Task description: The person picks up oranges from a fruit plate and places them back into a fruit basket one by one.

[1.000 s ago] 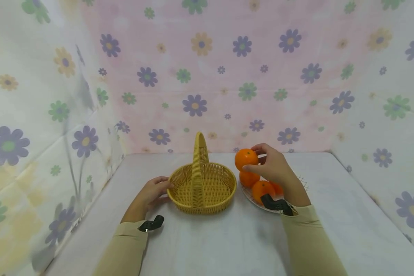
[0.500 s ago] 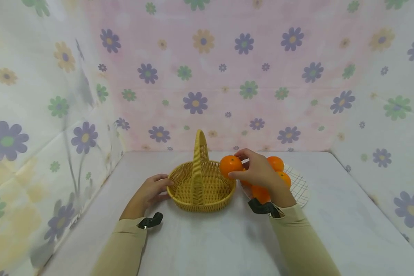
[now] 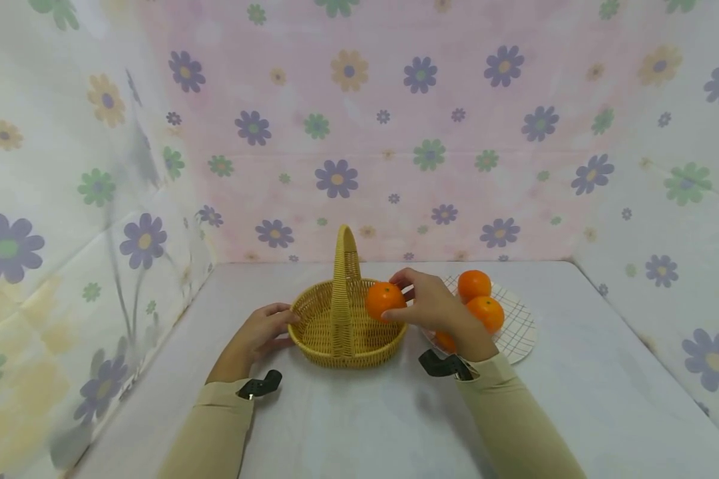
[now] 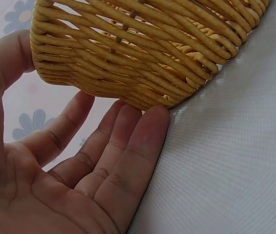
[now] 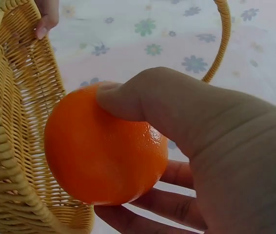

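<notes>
A yellow wicker basket (image 3: 317, 352) with a tall arched handle stands on the white table. At its left end my left hand (image 3: 267, 332) holds the side, thumb over the rim and fingertips against the weave low down, as the left wrist view shows. My right hand (image 3: 434, 306) grips an orange (image 3: 385, 301) between thumb and fingers, over the right part of the basket, beside the handle. Close up in the right wrist view, the orange (image 5: 104, 151) is held apart from the thumb's far side by the fingers, in front of the basket wall (image 5: 1, 161).
Right of the basket lies a white plate with a grid pattern (image 3: 518, 326). Several oranges rest on it, among them one at the back (image 3: 474, 285) and one nearer (image 3: 485, 313); my right forearm partly hides others. Flower-patterned cloth (image 3: 383, 166) walls the table's back and sides.
My right hand has carried the orange left from above the plate to over the basket and lowered it somewhat. My left hand stays at the basket's left end; the basket has hardly moved.
</notes>
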Demonstrator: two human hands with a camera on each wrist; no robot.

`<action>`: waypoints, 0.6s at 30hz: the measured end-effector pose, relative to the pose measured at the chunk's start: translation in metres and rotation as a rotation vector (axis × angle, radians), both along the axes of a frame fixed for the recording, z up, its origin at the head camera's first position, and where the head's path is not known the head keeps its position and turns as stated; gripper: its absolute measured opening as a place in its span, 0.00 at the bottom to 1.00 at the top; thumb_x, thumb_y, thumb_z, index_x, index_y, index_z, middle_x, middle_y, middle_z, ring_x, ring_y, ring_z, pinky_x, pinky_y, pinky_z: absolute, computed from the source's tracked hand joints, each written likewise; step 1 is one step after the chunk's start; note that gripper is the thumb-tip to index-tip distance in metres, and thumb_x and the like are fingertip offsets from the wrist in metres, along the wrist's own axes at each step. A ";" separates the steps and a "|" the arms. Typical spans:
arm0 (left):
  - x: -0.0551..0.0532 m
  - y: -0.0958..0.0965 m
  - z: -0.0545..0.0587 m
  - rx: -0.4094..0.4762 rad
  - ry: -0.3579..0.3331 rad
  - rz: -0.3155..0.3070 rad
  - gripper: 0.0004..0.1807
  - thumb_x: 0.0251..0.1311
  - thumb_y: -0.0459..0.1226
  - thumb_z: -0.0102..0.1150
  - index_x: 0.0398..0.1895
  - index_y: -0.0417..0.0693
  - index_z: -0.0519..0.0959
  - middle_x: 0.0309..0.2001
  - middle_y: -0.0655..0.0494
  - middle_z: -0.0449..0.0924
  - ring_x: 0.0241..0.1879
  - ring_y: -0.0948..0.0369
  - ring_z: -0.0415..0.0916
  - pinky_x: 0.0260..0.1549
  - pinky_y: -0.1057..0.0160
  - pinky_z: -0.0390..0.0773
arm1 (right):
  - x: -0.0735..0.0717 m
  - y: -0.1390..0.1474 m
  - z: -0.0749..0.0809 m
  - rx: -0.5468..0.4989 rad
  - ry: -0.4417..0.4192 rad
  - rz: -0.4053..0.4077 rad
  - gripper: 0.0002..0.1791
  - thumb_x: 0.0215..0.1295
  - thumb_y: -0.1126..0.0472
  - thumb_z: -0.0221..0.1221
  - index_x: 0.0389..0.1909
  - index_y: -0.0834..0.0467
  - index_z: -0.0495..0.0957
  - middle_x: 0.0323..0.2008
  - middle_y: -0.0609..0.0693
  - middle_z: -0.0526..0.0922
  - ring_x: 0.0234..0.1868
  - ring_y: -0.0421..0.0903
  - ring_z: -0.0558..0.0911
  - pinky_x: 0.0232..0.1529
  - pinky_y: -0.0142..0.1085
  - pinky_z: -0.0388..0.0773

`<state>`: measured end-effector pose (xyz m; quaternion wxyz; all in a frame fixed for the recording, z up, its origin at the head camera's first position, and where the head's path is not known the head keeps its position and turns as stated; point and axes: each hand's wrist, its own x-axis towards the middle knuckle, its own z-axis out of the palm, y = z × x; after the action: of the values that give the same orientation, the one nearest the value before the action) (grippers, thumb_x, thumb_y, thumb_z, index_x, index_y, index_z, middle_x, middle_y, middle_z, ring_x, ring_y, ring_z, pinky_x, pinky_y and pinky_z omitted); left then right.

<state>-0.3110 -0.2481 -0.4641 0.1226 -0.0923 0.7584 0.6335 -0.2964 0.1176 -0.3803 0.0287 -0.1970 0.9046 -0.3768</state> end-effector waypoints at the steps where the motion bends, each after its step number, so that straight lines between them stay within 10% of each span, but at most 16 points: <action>1: 0.000 0.000 0.000 0.003 0.000 0.000 0.27 0.63 0.43 0.65 0.63 0.42 0.75 0.61 0.46 0.77 0.54 0.53 0.80 0.52 0.55 0.87 | 0.000 -0.002 -0.001 0.004 0.001 0.012 0.35 0.51 0.42 0.77 0.59 0.44 0.76 0.54 0.41 0.81 0.53 0.45 0.82 0.54 0.44 0.85; 18: 0.001 -0.001 0.000 0.009 0.010 -0.013 0.28 0.63 0.43 0.64 0.65 0.41 0.74 0.62 0.46 0.77 0.54 0.53 0.81 0.53 0.55 0.87 | 0.004 -0.026 -0.018 0.050 0.051 0.130 0.31 0.51 0.48 0.77 0.57 0.46 0.78 0.52 0.40 0.82 0.49 0.41 0.81 0.53 0.39 0.83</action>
<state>-0.3101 -0.2493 -0.4642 0.1234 -0.0836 0.7568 0.6365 -0.2919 0.0911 -0.3983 0.0348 -0.2641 0.8995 -0.3462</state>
